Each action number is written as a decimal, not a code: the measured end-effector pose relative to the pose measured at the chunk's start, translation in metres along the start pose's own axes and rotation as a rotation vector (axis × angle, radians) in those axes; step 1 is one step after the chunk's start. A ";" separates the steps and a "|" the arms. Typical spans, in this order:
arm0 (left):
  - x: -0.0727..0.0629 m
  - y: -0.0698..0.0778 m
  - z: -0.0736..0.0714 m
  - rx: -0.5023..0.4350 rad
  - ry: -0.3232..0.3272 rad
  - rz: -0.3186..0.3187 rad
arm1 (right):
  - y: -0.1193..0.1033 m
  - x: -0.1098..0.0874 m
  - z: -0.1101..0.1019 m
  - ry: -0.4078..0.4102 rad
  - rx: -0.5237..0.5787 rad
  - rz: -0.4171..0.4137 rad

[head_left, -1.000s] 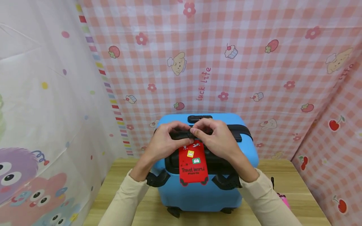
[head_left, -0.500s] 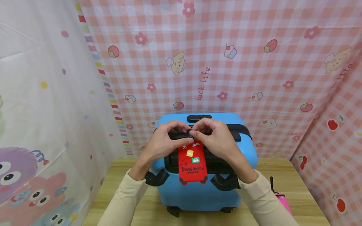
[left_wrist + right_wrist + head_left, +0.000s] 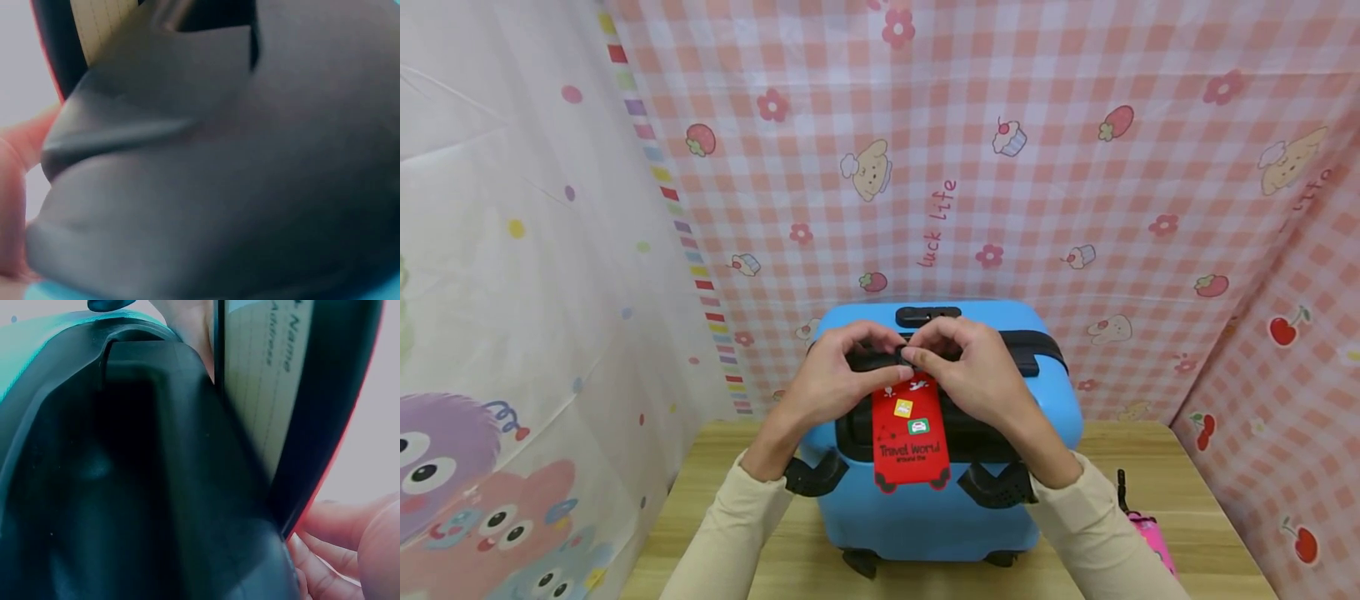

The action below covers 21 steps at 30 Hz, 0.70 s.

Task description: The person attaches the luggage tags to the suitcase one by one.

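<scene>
A red luggage tag (image 3: 912, 446) printed "Travel World" hangs against the front of a blue suitcase (image 3: 932, 521). My left hand (image 3: 827, 379) and right hand (image 3: 985, 375) meet above the tag, thumbs and fingertips pinching its small black strap by the suitcase's black handle (image 3: 872, 362). The fingers cover most of the strap, so how it runs is hidden. In the right wrist view, the tag's back shows a lined card (image 3: 262, 369) reading "Name" and "Address". The left wrist view is mostly filled by the blurred black handle area (image 3: 187, 206).
The suitcase stands on a wooden table (image 3: 1157, 467) with its wheels toward me. A pink item (image 3: 1152, 533) with a black cord lies to the right, partly behind my right sleeve. Patterned cloths (image 3: 970, 208) hang behind and on both sides.
Both hands stay at the strap, with only slight fingertip movement. The head view shifts a little, and more of the pink item shows beside the right sleeve.
</scene>
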<state>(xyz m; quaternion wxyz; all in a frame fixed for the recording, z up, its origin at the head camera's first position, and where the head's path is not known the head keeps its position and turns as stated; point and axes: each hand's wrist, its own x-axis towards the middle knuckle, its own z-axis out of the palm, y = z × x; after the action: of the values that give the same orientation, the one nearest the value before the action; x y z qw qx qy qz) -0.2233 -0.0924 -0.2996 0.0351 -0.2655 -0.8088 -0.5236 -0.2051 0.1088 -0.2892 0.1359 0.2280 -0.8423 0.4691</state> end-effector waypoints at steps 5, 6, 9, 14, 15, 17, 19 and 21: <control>0.000 0.000 0.000 -0.007 0.000 -0.003 | 0.001 0.000 0.001 0.012 0.012 -0.022; 0.000 0.000 0.000 -0.007 0.000 -0.002 | 0.001 0.000 0.001 0.014 0.013 -0.025; 0.000 0.000 0.000 -0.007 0.002 0.004 | 0.001 0.000 0.002 0.019 0.016 -0.029; 0.000 -0.001 0.000 -0.008 0.001 0.015 | 0.002 0.000 0.002 0.032 0.026 -0.039; 0.000 -0.001 0.000 -0.009 0.001 0.017 | 0.002 0.000 0.002 0.035 0.027 -0.044; -0.001 -0.001 0.000 -0.013 0.001 0.024 | 0.002 0.000 0.003 0.039 0.027 -0.054; -0.001 -0.001 0.000 -0.018 0.001 0.029 | 0.003 -0.001 0.003 0.044 0.020 -0.065; -0.001 -0.002 0.000 -0.020 0.001 0.033 | 0.003 -0.001 0.004 0.051 0.015 -0.074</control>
<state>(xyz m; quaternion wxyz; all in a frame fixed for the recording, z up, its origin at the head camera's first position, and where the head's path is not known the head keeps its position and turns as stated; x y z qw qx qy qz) -0.2233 -0.0931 -0.3014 0.0413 -0.2789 -0.7990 -0.5312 -0.2060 0.1073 -0.2941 0.1728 0.2481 -0.8261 0.4755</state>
